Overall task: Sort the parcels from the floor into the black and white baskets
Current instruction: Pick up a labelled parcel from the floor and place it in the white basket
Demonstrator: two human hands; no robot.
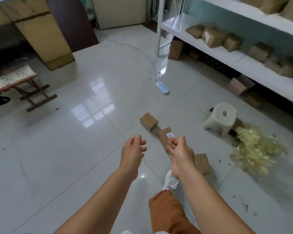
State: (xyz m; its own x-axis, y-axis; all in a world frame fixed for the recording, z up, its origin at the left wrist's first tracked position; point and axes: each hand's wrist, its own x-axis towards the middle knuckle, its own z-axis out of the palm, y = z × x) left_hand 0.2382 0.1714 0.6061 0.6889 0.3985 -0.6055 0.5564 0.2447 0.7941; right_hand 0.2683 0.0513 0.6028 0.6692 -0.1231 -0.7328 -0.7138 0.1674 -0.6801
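Three small brown cardboard parcels lie on the white tiled floor ahead of me. The farthest parcel (148, 121) sits alone. A second parcel (164, 135) with a white label lies just beyond my right hand and is partly covered by it. The third parcel (202, 162) lies to the right of my right wrist. My left hand (133, 150) hovers above bare floor with loosely curled fingers and holds nothing. My right hand (180, 153) reaches forward with relaxed fingers, empty. No black or white basket shows in the head view.
A white plastic stool (220, 119) stands to the right beside a heap of pale shredded filler (255, 149). White shelving (243, 63) with several boxes runs along the right. A power strip (162, 88) and its cable lie ahead. A wooden folding stool (22, 81) stands left.
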